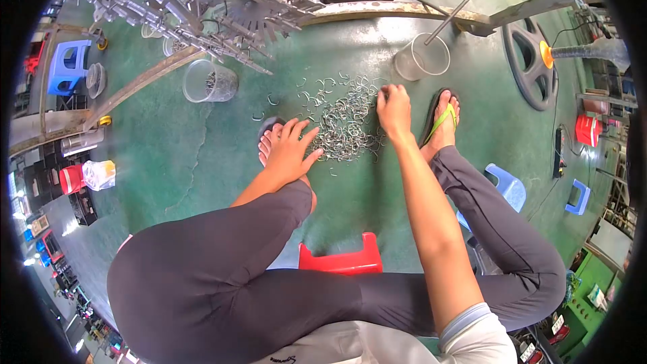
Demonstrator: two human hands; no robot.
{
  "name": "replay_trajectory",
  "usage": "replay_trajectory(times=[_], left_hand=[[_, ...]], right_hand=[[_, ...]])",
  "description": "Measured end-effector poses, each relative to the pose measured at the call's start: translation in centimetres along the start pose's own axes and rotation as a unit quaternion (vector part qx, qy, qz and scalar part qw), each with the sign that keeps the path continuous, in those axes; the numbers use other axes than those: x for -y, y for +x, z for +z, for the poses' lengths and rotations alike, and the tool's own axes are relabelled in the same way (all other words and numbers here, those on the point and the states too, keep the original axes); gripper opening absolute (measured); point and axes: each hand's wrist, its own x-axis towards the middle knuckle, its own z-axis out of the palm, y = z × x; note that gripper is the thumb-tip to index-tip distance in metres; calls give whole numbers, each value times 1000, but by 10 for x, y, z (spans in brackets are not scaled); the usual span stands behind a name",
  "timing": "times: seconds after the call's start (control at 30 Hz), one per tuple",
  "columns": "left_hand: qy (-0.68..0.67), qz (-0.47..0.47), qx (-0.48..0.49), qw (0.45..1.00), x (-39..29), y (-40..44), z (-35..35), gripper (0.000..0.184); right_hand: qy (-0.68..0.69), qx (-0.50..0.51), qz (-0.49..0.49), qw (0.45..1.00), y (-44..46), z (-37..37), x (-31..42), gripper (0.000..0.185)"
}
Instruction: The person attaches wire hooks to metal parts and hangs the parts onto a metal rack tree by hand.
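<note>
A loose pile of small curved metal hooks (347,125) lies on the green floor between my feet. My left hand (290,152) hangs over the pile's left side, above my left foot, with its fingers spread and nothing seen in them. At the pile's upper right edge, my right hand (395,109) has its fingers curled together; whatever they may hold is hidden. Just beyond it stands a clear plastic tub (421,61) with a metal rod leaning in it. Another clear tub (210,82), with some metal pieces inside, stands to the upper left.
Metal parts hang in a dense cluster (222,0) at the top left, above a rusty frame (397,10). A red stool (340,256) is between my legs. Blue stools (509,189) and a black wheel-shaped base (529,64) stand at the right.
</note>
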Motion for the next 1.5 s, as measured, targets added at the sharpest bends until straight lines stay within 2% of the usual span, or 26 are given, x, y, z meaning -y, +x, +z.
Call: replay_trajectory(times=[0.1, 0.2, 0.3, 0.43, 0.53, 0.57, 0.67, 0.73, 0.8, 0.83, 0.97, 1.07, 1.1, 1.2, 1.33, 1.5], left_hand=[[-13, 9, -5, 1000, 9, -13, 8, 47], [-28, -7, -15, 999, 9, -12, 10, 44], [-43, -20, -22, 999, 10, -11, 15, 41], [-36, -14, -50, 998, 11, -11, 15, 37], [-126, -50, -107, 985, 7, -8, -5, 35], [-129, -40, -196, 971, 2, -2, -21, 27], [-252, -104, -342, 899, -11, 10, -85, 20], [-205, -50, -441, 872, -18, 21, -141, 16], [-195, -70, -474, 856, -22, 27, -177, 19], [-197, -74, -469, 858, -27, 32, -191, 21], [-175, -101, -459, 865, -35, 60, -215, 26], [-142, -150, -439, 874, -41, 72, -217, 29], [-133, -170, -429, 877, -43, 74, -218, 31], [-57, -180, -427, 884, -44, 80, -218, 29], [-98, -188, -410, 887, -43, 86, -214, 23], [-230, -194, -393, 869, -50, 79, -207, 16]], right_hand=[[-62, 109, -26, 992, 19, -9, -3, 15], [-36, 77, -52, 995, 26, -9, 10, 15], [-64, 146, -99, 982, 38, 4, 11, 15], [-154, 186, -106, 964, 47, 16, 15, 13], [-185, 218, -149, 947, 47, 9, 25, 12], [-188, 220, -163, 943, 47, 11, 22, 12], [-177, 210, -169, 947, 45, 8, 19, 13], [-162, 197, -141, 957, 40, 6, 19, 12], [-106, 148, -85, 980, 35, 0, 27, 12], [-78, 126, -56, 987, 33, -6, 33, 13], [6, 75, -82, 994, 23, -33, 72, 13], [9, 126, -81, 989, 21, -35, 76, 15], [37, 91, -95, 991, 18, -36, 82, 16], [158, 106, -54, 980, 14, -47, 109, 15], [279, 99, -44, 954, 9, -58, 146, 16], [416, 11, -82, 905, 1, -59, 178, 15]])
